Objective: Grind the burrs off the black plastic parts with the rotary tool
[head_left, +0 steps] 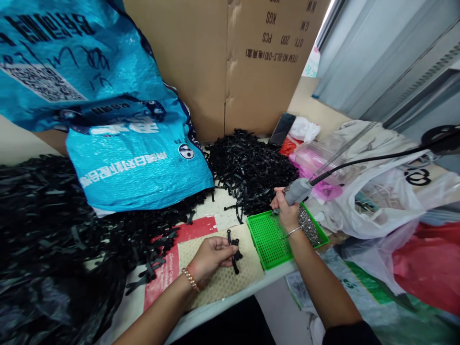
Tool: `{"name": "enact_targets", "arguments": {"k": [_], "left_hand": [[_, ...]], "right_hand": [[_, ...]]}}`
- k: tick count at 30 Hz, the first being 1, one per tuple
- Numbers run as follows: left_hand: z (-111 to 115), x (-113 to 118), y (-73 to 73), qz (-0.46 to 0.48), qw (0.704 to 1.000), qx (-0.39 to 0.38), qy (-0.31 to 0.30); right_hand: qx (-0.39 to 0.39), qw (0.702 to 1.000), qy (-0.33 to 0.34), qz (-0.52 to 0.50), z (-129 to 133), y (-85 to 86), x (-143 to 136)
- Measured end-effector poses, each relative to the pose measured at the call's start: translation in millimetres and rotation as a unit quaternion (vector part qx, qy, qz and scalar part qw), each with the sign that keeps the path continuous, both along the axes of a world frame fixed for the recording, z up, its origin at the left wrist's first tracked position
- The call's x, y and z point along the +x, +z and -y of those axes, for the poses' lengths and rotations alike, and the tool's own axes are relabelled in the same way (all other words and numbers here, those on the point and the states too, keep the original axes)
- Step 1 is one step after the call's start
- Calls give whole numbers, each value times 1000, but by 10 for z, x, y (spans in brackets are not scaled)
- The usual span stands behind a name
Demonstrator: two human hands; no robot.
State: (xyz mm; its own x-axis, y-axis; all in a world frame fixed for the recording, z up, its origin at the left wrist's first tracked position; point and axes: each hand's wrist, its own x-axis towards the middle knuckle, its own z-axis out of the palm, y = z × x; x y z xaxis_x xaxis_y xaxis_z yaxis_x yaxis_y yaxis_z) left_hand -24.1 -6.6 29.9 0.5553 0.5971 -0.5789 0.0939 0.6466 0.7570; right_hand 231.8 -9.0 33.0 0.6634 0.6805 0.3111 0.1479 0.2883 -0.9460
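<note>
Low in the centre, my left hand [212, 256] pinches small black plastic pieces [235, 254] just above a beige honeycomb-patterned mat [247, 278]. My right hand [286, 211] is wrapped round a grey handheld tool [297, 191], whose black cable [359, 160] runs off to the right. The tool is held over a green perforated tray [268, 239]; its tip is hidden by my hand. Small silvery metal parts [309, 227] lie in the right side of the tray. The tray stands against the mat's right edge.
A large heap of black pieces [43, 206] covers the left, with a blue printed sack [143, 167] over it. Another black pile [247, 167] lies before a cardboard box [201, 62]. A phone [282, 128], a pink bag [323, 189] and white plastic bags [381, 206] are at right.
</note>
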Motion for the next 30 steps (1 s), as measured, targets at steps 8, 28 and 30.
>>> {"name": "enact_targets", "arguments": {"k": [8, 28, 30], "left_hand": [[2, -6, -14, 1, 1000, -3, 1], [0, -10, -84, -3, 1000, 0, -6], [-3, -8, -86, -1, 1000, -2, -5]], "right_hand": [[18, 1000, 13, 4, 0, -56, 28], [28, 1000, 7, 6, -1, -92, 38], [34, 999, 17, 8, 4, -91, 40]]}}
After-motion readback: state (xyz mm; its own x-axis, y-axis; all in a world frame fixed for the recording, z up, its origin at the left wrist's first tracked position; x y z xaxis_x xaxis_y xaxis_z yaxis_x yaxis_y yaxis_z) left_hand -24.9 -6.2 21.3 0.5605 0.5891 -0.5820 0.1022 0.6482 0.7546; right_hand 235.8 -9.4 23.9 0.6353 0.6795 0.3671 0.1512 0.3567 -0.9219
